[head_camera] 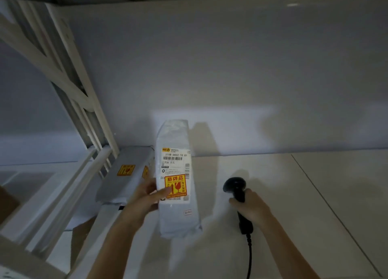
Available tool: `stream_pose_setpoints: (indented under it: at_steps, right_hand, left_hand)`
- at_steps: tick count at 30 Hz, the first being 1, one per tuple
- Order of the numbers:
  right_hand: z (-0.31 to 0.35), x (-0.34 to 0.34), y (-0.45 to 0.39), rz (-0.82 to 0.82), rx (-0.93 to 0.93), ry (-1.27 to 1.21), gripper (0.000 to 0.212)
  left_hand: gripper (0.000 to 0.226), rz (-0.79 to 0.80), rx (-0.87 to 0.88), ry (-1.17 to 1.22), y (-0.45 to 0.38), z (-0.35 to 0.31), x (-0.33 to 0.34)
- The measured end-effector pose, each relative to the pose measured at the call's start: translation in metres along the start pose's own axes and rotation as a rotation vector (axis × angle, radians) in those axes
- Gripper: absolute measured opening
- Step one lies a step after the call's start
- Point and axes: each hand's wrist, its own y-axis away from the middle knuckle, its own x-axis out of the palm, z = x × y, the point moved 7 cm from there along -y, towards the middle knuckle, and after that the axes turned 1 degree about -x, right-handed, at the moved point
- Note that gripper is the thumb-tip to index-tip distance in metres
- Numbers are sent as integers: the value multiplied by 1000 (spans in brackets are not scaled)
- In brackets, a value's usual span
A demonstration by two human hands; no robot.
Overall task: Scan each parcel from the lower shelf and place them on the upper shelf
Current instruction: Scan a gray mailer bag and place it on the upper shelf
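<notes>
My left hand grips a long grey-white parcel by its left edge and holds it upright, label facing me. The label carries a barcode and a yellow-red fragile sticker. To its right, my right hand grips a black corded barcode scanner, its head level with the lower part of the label and apart from it. A pale patch of light falls on the wall behind the parcel. More grey parcels with yellow stickers lie on the lower shelf at the left.
A white metal shelf frame with slanted uprights fills the left side. A plain grey wall rises behind. Pale floor tiles spread out at the right. The scanner cable hangs down toward the bottom edge.
</notes>
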Motion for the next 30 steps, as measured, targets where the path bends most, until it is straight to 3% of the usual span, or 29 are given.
stream_pose_setpoints:
  at_steps: [3,7,10,14,18,25,30]
  right_hand:
    - [-7,15,-5,-15,45,-25,29]
    - [-8,20,6,38,188,-533,11]
    - [6,7,26,11,132,-771,2]
    - [38,-25,57,-73,-90,-743,5]
    - [79,-31,90,-17,-281,-623,6]
    - [99,-9,102,-35,-320,-603,23]
    - [94,-9,98,-67,-301,-600,23]
  left_hand:
    - [36,-30,-31,192,1,26,17]
    - [31,-94,-54,311,3,42,32]
    - [31,-146,-50,338,2,42,36]
    - [29,-165,-53,380,-3,40,45]
    - [34,-158,-46,392,-9,38,57]
    - [39,-124,-47,405,-18,42,75]
    - [42,-118,-42,400,-21,44,80]
